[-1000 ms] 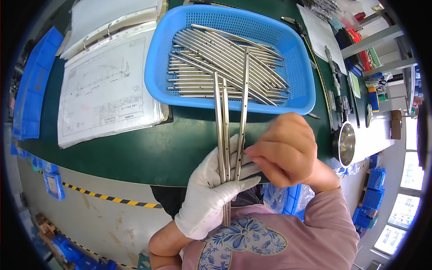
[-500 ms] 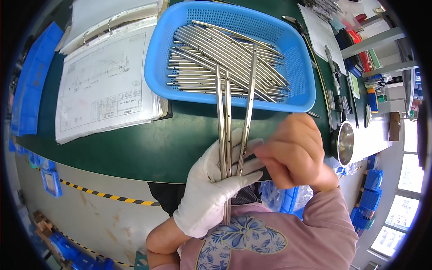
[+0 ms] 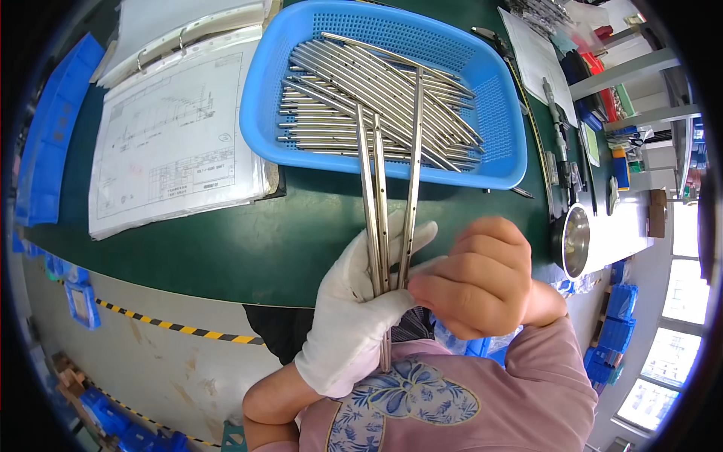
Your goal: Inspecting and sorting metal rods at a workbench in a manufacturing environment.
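Note:
My left hand (image 3: 354,316), in a white glove, grips a bundle of three long metal rods (image 3: 380,203) with small holes along them. The rods fan upward over the near rim of a blue perforated basket (image 3: 508,128). My bare right hand (image 3: 474,279) pinches the rightmost rod near its lower end, right beside the gloved fingers. Inside the basket lie several more metal rods (image 3: 376,90) of the same kind, piled loosely across each other.
An open ring binder with a technical drawing (image 3: 173,135) lies left of the basket on the green table (image 3: 226,248). Papers, hand tools and a round metal dish (image 3: 576,241) sit along the right. Blue bins stand at the left and on the floor.
The held rods have shifted slightly; the rightmost one has tilted further right over the basket. Both hands keep their grip in much the same place.

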